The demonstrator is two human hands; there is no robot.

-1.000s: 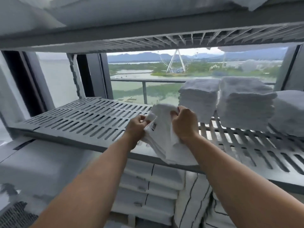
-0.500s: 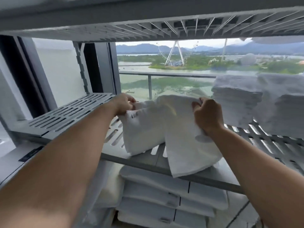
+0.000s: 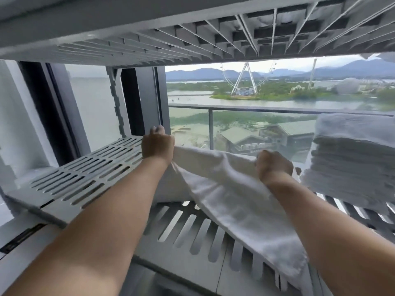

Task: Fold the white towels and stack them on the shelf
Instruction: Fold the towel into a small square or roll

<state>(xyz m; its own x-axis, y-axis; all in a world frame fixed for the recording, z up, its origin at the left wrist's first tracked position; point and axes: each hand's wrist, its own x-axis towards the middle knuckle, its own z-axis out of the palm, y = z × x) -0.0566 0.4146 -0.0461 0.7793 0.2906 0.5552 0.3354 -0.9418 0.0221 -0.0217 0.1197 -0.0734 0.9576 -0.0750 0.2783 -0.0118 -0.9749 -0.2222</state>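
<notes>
The slatted underside of an upper shelf (image 3: 149, 39) fills the top of the view. Below it is a grey slotted shelf (image 3: 85, 184), which the person is reaching into with both bare arms. Behind the shelves a big window (image 3: 256, 99) looks out over water, green land and a Ferris wheel (image 3: 244, 80).

At the right end of the slotted shelf sits a tall stack of folded towels (image 3: 350, 163), its edges blurred. Just left of that stack, a white towel (image 3: 230, 195) is spread out between the person's hands. Its far edge is lifted and the rest drapes down across the slots towards the shelf's front edge.

The left hand (image 3: 157, 146) is curled tight around the towel's left corner, deep in the shelf. The right hand (image 3: 273, 165) is fisted around the other corner, close beside the stack.
</notes>
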